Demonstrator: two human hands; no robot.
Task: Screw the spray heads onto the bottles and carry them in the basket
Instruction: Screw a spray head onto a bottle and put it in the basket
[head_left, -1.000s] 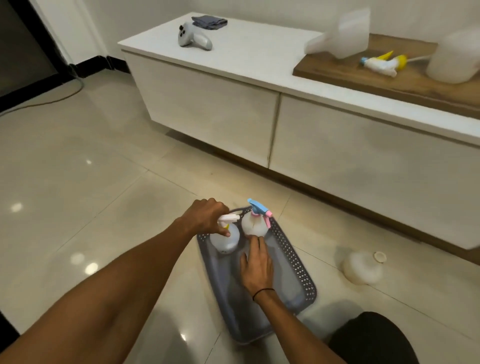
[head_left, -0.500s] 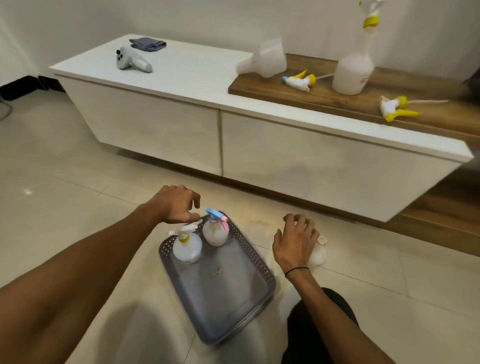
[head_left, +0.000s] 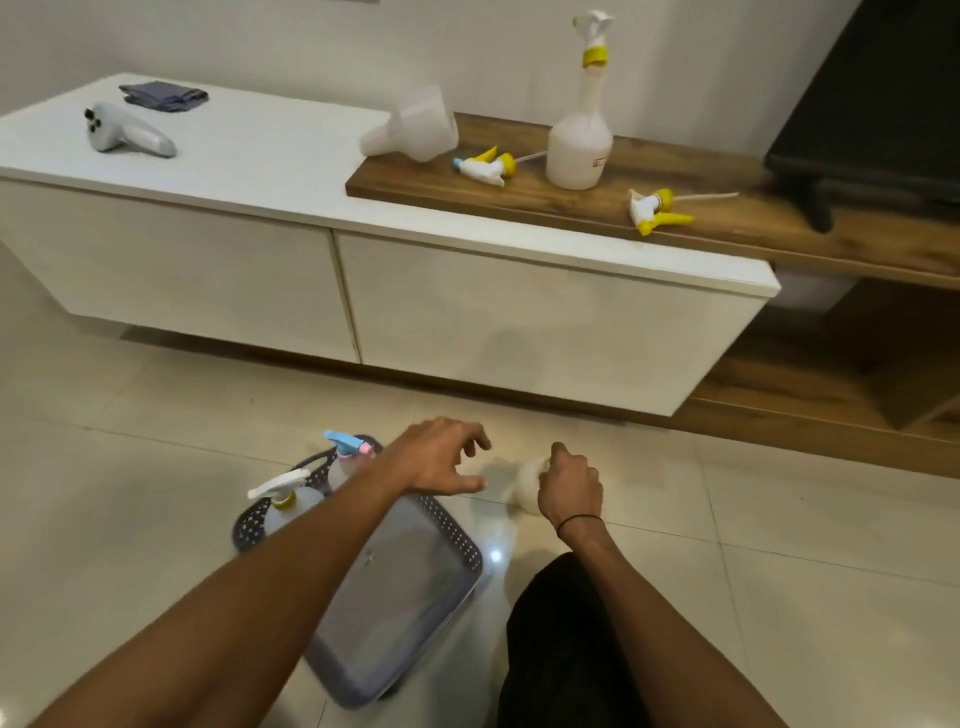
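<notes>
A basket (head_left: 457, 540) sits on the floor (head_left: 779, 545) in front of the counter (head_left: 270, 156), with two spray bottles (head_left: 288, 512) standing at its far end. Just right of the basket a headless bottle (head_left: 524, 480) lies on the floor under the right hand (head_left: 569, 488). The left hand (head_left: 441, 460) hovers between the basket and that bottle. On the counter, a controller (head_left: 124, 136) and a folded cloth (head_left: 163, 96) lie at the left; at the right, a tipped bottle (head_left: 415, 130), two loose spray heads (head_left: 483, 166) and an upright spray bottle (head_left: 579, 145).

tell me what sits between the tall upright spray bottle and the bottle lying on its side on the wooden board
Head view: one loose yellow spray head lies between the tall bottle and the tipped bottle.
</notes>
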